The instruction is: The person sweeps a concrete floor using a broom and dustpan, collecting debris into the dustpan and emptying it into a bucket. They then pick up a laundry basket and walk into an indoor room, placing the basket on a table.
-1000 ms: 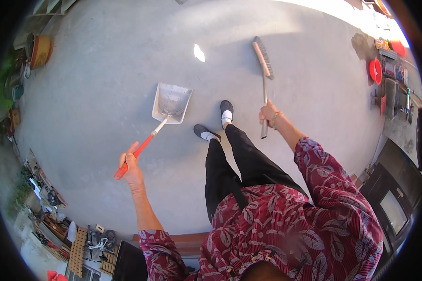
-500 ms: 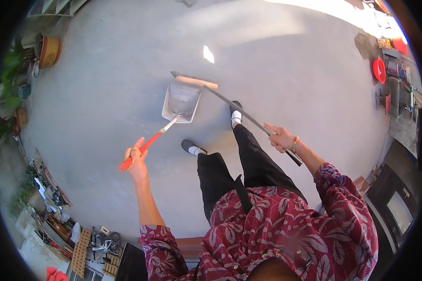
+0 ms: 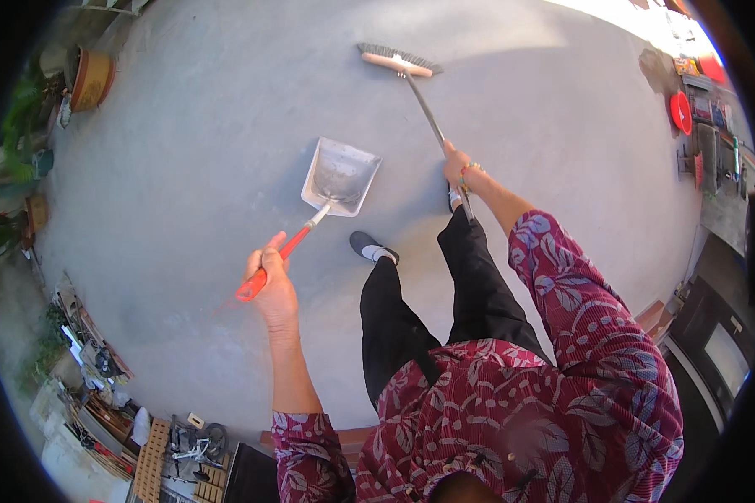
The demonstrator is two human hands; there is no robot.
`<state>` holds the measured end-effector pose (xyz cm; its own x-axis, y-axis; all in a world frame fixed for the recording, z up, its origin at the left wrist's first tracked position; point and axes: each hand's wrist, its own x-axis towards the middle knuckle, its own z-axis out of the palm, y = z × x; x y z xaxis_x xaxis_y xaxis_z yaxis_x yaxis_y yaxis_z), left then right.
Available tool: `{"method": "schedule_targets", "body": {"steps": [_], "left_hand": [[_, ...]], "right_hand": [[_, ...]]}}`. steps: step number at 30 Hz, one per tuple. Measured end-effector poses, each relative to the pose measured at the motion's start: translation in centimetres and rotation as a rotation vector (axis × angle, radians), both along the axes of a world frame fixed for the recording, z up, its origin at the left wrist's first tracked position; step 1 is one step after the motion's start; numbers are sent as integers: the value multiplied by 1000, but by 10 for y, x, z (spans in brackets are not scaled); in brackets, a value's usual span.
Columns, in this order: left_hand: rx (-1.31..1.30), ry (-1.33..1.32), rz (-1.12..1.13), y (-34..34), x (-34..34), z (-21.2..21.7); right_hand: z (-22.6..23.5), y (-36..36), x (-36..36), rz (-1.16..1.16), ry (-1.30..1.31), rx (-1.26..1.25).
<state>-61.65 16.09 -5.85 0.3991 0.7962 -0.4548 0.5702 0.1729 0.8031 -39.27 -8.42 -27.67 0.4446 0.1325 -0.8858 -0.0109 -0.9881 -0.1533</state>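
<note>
My left hand [image 3: 270,281] is closed round the red handle of a long-handled dustpan [image 3: 344,172]. The pan is pale and shallow, lying at floor level in front of my left foot, its mouth facing away from me. My right hand [image 3: 456,163] grips the grey metal stick of a broom [image 3: 397,61] partway along, with the lower end of the stick passing below my wrist. The broom head has a light wooden-coloured block and dark bristles. It is stretched out far ahead, beyond the dustpan and apart from it.
Smooth grey concrete floor [image 3: 201,168] spreads around me. Flower pots [image 3: 92,80] stand along the left edge. A red basin [image 3: 680,112] and mixed household things line the right. At lower left are a small bicycle [image 3: 200,448] and slatted boards [image 3: 149,457]. A dark door [image 3: 713,344] is at right.
The broom head has moved away from the dustpan, forward and to the right, as my right arm reached out. The dustpan shifted slightly right. A white scrap on the floor no longer shows.
</note>
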Motion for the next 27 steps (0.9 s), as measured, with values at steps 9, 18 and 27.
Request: {"method": "schedule_targets", "body": {"steps": [9, 18, 27], "left_hand": [[-65, -45, -218, 21, -2, -26], [-75, -97, 27, 57, -73, 1], [-6, -52, 142, 65, -107, 1]], "right_hand": [[139, -103, -153, -497, 415, 240], [128, -97, -72, -745, 70, 261], [38, 70, 39, -606, -52, 376]]}}
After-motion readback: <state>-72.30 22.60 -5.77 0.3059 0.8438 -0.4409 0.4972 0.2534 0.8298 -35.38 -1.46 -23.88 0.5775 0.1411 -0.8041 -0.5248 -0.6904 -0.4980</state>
